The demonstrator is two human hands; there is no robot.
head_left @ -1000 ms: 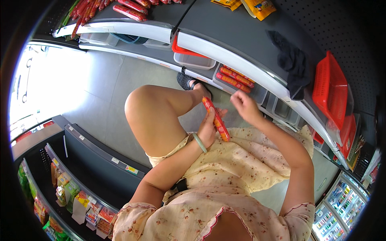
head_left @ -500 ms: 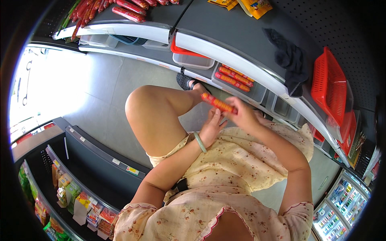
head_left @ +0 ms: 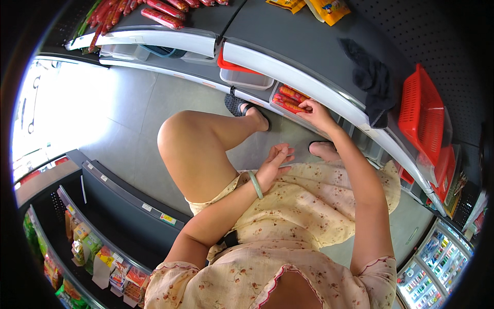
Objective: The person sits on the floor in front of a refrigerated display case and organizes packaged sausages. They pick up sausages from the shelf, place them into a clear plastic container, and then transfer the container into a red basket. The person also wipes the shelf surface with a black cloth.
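Note:
My right hand (head_left: 319,116) reaches into a clear plastic bin (head_left: 286,107) on the low shelf. Its fingers are closed on a red-wrapped sausage (head_left: 294,107), partly hidden by the hand and lying against the others. More red sausages (head_left: 293,93) with yellow print lie in the same bin. Over my lap hovers my left hand (head_left: 274,164), empty, with its fingers loosely curled and apart; a pale green bangle (head_left: 256,184) circles that wrist.
Above the bin runs a grey shelf (head_left: 288,46) with a white front edge, holding a dark cloth (head_left: 371,77), yellow packets (head_left: 329,9) and red baskets (head_left: 419,110). More red sausages (head_left: 162,18) lie far left. Behind me on the left stands a snack rack (head_left: 131,193).
My right hand has moved away from the left, carrying the red sausage forward and right into the bin. My left hand has let go of the sausage and stays over my lap.

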